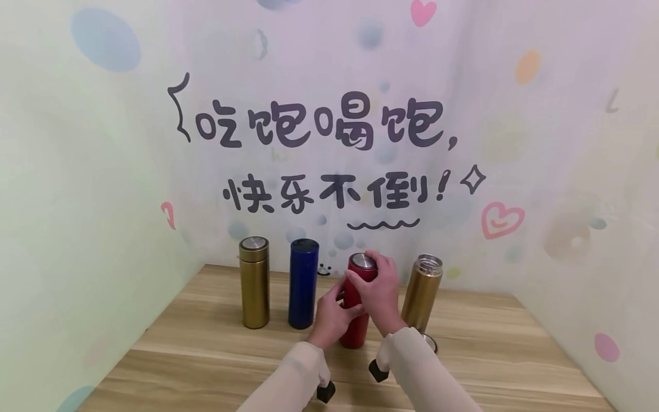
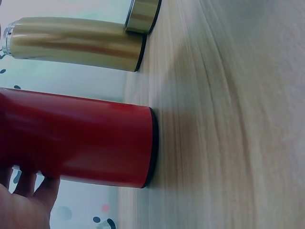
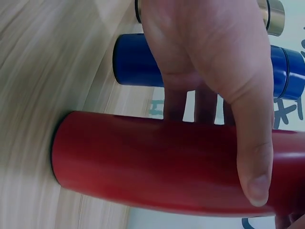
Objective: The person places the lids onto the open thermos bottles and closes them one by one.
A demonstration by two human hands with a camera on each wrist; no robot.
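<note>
Here, a red bottle [image 2: 90, 138] stands upright on its dark base, a little right of the middle of the wooden table [image 1: 170, 366], with its silver-topped lid on. Both hands grasp it: the left hand [image 1: 332, 315] is wrapped around the body, thumb across the near side and fingers on the far side, while the right hand [image 1: 382, 292] grips higher up, its thumb and fingers curled around the lid end. Just to the right stands an uncapped gold bottle [image 1: 423, 300], its metal mouth exposed. A loose gold lid [image 2: 144, 13] sits beside its base, partly hidden in the head view by the right wrist. To the left of the red bottle stands a blue bottle [image 1: 303, 286], capped, and farther left a second gold bottle [image 1: 254, 294], also capped. Light sleeves [image 1: 429, 375] cover both forearms. Behind everything, a pale wall [image 1: 319, 51] carries dark Chinese lettering [image 1: 319, 126], pink hearts [image 1: 502, 220] and coloured spots.
</note>
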